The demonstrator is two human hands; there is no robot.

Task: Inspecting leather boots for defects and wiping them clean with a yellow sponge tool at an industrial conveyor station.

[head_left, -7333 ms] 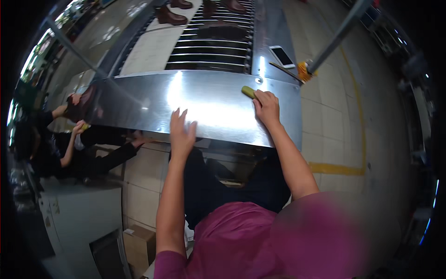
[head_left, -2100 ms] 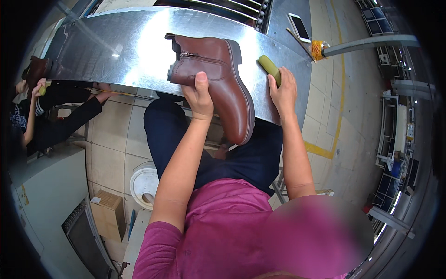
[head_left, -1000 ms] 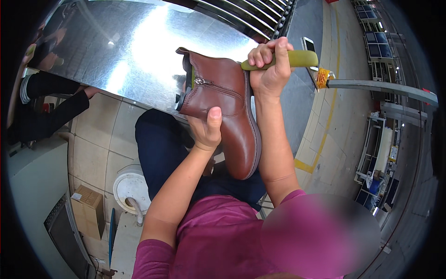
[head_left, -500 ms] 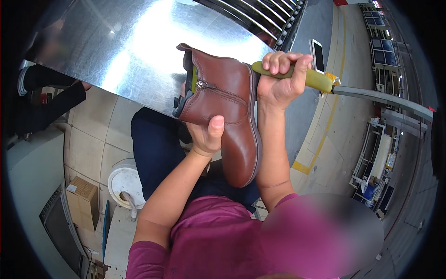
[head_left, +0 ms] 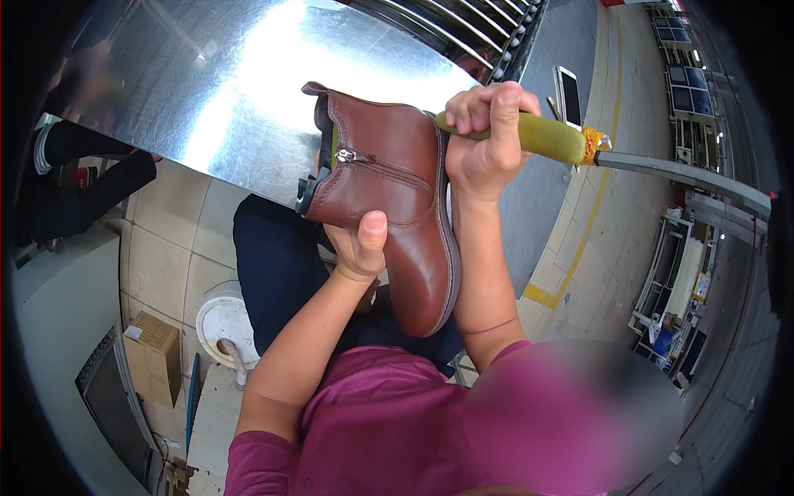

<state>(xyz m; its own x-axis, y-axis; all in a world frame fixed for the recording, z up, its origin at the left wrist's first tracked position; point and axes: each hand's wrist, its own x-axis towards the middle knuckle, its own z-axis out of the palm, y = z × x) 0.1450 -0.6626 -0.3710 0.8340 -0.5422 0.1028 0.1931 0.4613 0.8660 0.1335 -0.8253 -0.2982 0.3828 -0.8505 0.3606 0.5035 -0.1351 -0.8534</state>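
Observation:
A brown leather ankle boot (head_left: 389,198) with a side zipper hangs tilted over the near edge of the metal table, its toe pointing down toward me. My left hand (head_left: 360,248) grips it by the front of the ankle, thumb on the leather and fingers hidden beneath. My right hand (head_left: 490,142) is closed around a thick green rounded handle (head_left: 552,138), whose tip lies against the boot's heel. Yellow tape binds the handle's other end to a long grey bar or hose (head_left: 678,169). Something green shows inside the boot's opening.
A shiny metal table (head_left: 165,91) spans the upper left, with a roller rack (head_left: 463,29) at its far end. A phone (head_left: 568,97) lies on the grey surface to the right. A white bucket (head_left: 225,326) and a cardboard box (head_left: 151,355) stand lower left. Another person's dark-clothed legs (head_left: 91,169) are at far left.
The boot and both my hands have shifted slightly to the left. The green handle has moved along with my right hand, and both grips stay closed.

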